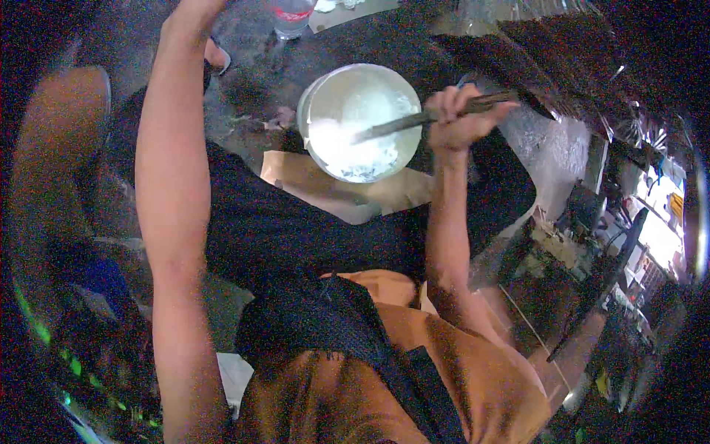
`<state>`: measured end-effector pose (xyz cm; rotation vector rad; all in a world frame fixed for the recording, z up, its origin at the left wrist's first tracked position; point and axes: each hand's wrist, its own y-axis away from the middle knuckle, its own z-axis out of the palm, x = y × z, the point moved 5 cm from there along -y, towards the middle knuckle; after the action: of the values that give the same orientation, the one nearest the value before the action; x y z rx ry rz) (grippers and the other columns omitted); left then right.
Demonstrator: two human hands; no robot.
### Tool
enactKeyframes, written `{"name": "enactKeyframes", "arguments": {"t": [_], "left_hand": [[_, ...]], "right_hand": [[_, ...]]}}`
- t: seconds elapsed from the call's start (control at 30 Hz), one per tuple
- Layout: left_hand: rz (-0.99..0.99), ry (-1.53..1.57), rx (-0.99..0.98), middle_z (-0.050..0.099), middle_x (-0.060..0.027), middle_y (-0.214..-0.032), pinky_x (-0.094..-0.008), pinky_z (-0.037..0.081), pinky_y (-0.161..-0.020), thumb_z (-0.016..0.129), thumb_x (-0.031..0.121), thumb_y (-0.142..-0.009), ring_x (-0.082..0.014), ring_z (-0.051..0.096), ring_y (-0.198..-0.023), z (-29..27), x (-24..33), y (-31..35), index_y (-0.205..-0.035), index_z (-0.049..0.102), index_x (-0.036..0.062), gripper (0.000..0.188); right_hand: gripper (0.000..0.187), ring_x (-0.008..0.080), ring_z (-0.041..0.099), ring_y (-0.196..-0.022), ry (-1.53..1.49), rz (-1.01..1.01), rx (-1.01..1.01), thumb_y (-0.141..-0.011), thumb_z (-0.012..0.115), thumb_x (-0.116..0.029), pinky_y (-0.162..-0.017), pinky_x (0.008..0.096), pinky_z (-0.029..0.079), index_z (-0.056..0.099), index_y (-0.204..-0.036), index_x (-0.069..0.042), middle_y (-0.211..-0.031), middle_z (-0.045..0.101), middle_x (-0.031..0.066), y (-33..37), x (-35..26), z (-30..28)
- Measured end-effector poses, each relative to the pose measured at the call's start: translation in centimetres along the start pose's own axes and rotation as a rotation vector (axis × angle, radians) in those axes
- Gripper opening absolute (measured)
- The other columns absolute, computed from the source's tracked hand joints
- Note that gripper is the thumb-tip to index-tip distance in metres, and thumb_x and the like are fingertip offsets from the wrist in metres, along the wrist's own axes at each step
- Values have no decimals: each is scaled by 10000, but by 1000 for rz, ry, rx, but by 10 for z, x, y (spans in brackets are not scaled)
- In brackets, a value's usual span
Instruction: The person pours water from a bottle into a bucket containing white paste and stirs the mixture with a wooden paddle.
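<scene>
My right hand (pixel 460 118) is wrapped round a dark, flat stick (pixel 399 127) that looks like wood. The stick's lower end reaches into a white bucket (pixel 304 118), over pale, whitish stuff (pixel 370 157) on its inside. Glare washes out part of the bucket, so I cannot tell how full it is. Far forward at the top edge stretches my left arm; only the base of my left hand (pixel 198 7) shows, and its fingers lie outside the picture. Beneath the bucket is a tan sheet (pixel 288 169), perhaps cardboard, just beyond my dark-clothed legs.
A clear plastic bottle with a red label (pixel 292 16) stands beyond the bucket, beside a pale sheet (pixel 347 13). Clear plastic wrapping (pixel 551 144) lies to the right. Past it, several cluttered items stand near a bright area. A brown rounded panel (pixel 63 140) rises at the left.
</scene>
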<state>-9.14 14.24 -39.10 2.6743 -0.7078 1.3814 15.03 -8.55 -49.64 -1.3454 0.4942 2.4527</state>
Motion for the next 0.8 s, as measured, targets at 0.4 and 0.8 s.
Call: {"name": "enactKeyframes", "arguments": {"t": [0.4,0.8], "left_hand": [[-2,34,-63,673,-145,-910,-334,503,-733,587,271,-893,-217,640,-828,35,10,-9,-1048,632,-9,323],[32,-6,-31,674,-151,-906,-317,501,-734,604,243,-879,-209,643,-829,1,7,-1,-1025,634,-25,307]], "right_hand": [[823,128,248,-372,120,-40,156,-687,223,-896,-387,277,207,357,-527,-100,-421,299,8,2,-13,-18],[769,125,243,-366,46,-61,157,-713,223,-875,-375,274,205,328,-536,-134,-435,293,1,-7,7,4]]}}
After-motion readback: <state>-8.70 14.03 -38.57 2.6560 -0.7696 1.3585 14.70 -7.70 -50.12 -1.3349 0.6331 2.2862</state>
